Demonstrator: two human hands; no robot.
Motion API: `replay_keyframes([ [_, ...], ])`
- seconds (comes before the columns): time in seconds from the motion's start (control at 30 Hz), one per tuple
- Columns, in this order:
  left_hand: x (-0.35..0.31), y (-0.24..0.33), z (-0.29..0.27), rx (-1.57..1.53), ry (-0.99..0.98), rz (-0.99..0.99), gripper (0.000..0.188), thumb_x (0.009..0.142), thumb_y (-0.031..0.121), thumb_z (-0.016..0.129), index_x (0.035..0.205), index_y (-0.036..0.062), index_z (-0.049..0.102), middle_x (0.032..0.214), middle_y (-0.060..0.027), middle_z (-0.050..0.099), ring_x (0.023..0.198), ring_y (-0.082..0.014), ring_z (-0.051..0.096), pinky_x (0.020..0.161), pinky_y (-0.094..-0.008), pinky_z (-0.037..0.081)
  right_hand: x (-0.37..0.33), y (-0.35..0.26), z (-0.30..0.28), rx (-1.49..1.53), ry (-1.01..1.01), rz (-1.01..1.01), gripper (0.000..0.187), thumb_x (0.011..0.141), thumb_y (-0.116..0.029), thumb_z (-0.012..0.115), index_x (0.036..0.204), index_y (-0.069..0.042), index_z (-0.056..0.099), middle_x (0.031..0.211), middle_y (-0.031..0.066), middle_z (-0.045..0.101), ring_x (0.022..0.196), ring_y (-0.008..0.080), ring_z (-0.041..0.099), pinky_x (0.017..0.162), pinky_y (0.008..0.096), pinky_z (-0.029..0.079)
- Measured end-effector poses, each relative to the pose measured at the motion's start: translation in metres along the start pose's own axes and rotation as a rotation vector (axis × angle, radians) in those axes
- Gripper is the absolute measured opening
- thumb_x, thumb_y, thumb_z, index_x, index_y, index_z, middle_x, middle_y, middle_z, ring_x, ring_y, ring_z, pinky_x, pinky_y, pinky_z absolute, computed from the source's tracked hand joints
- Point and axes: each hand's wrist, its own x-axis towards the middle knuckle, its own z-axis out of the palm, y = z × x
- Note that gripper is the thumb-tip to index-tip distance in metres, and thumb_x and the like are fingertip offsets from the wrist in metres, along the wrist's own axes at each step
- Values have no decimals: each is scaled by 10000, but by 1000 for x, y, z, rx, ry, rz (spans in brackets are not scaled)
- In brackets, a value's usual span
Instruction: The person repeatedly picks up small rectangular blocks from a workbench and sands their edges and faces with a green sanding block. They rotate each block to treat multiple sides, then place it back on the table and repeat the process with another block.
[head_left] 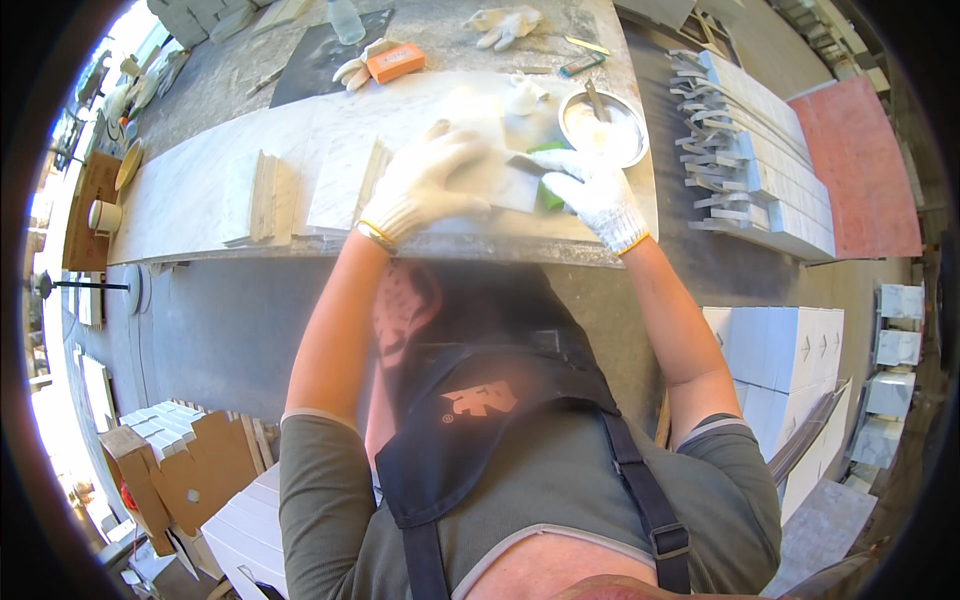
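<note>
My left hand point(425, 185), in a white knit glove, reaches over the pale marble-look slab on the table. Its fingers are spread and slightly blurred, with nothing visible gripped in them. My right hand point(598, 195), gloved the same way, is at the right end of the slab. A thin dark strip point(525, 160) shows at its fingertips; its kind is unclear. Between the hands lies a white tile piece point(514, 190). Partly behind my right fingers is a green object point(549, 194). Just beyond that hand stands a round tub point(625, 140) of whitish paste with a knife point(597, 102) in it.
Stacked tile pieces point(252, 198) stand on the slab's left. Farther back are an orange box point(395, 62), loose gloves point(503, 25) and a clear bottle point(345, 20). Rows of marble slabs point(765, 140) stand at right. White cartons point(790, 345) are stacked nearer, right of me.
</note>
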Motion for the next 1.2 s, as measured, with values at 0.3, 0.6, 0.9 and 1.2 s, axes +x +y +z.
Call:
replay_keyframes([
  [0.3, -1, 0, 1, 0, 5, -11, 835, 692, 437, 916, 1423, 131, 655, 1558, -124, 556, 1554, -372, 353, 1253, -484, 328, 3, -2, -2, 17, -8, 144, 367, 969, -158, 671, 1327, -115, 741, 1088, 38, 759, 825, 130, 640, 741, 280, 536],
  [0.6, -2, 1, 0, 30, 5, -1, 840, 695, 433, 917, 1427, 117, 652, 1561, -141, 551, 1550, -381, 355, 1248, -473, 338, -4, -7, -4, 35, -79, 15, 362, 941, -126, 648, 1285, -66, 744, 1199, 130, 768, 1063, 251, 726, 965, 349, 550],
  [0.9, -1, 2, -2, -29, -6, 2, 839, 692, 429, 917, 1428, 121, 654, 1565, -119, 552, 1562, -365, 340, 1262, -490, 299, -11, -10, -3, 61, -132, 82, 356, 945, -116, 649, 1283, -57, 743, 1210, 138, 766, 1062, 253, 720, 968, 339, 546],
  [1.2, 2, -1, -1, 8, -45, -5, 863, 731, 553, 859, 1450, 130, 641, 1610, -127, 506, 1569, -374, 323, 1279, -552, 230, -31, -9, -10, 107, -231, 17, 337, 941, -109, 676, 1262, -31, 742, 1215, 136, 769, 1100, 244, 731, 995, 341, 548],
])
